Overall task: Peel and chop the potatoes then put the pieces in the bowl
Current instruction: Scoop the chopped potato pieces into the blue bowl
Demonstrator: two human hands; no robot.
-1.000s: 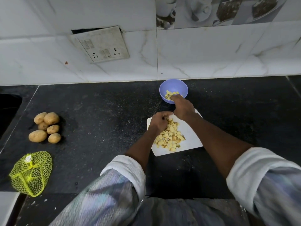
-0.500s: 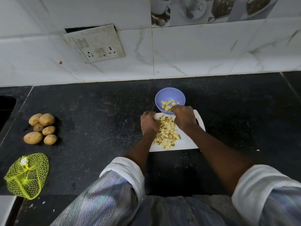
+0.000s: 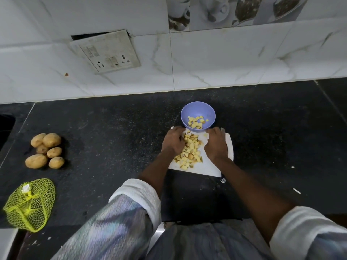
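In the middle of the frame, on a black speckled countertop (image 3: 112,128), lies a white cutting board (image 3: 210,166) heaped with pale yellow potato pieces (image 3: 189,152). The left hand (image 3: 173,140) rests on the board's upper left part, knuckles up and fingers curled down against the left side of the heap; whether it grips any pieces cannot be told from above. The right hand (image 3: 216,145) lies on the right of the heap, also back-up with its fingers bent toward the pieces, and what lies under its palm is hidden. The heap sits between the two hands, spreading toward the board's lower left edge.

Just above the board, touching or nearly touching its top edge, stands a lavender plastic bowl (image 3: 187,111) with a small cluster of chopped potato (image 3: 196,122) lying in its bottom, toward the near side.

At the left of the frame, well apart from the board, six whole unpeeled potatoes (image 3: 45,150) sit bunched together on the counter. Below them, in the lower left, lies a yellow mesh bag (image 3: 30,205), slack and flattened.

Both forearms are bare, with white cuffs rolled up over shimmering grey sleeves (image 3: 120,226). In the upper left, a white switch-and-socket plate (image 3: 107,51) hangs askew on the marbled white wall tiles (image 3: 225,59).
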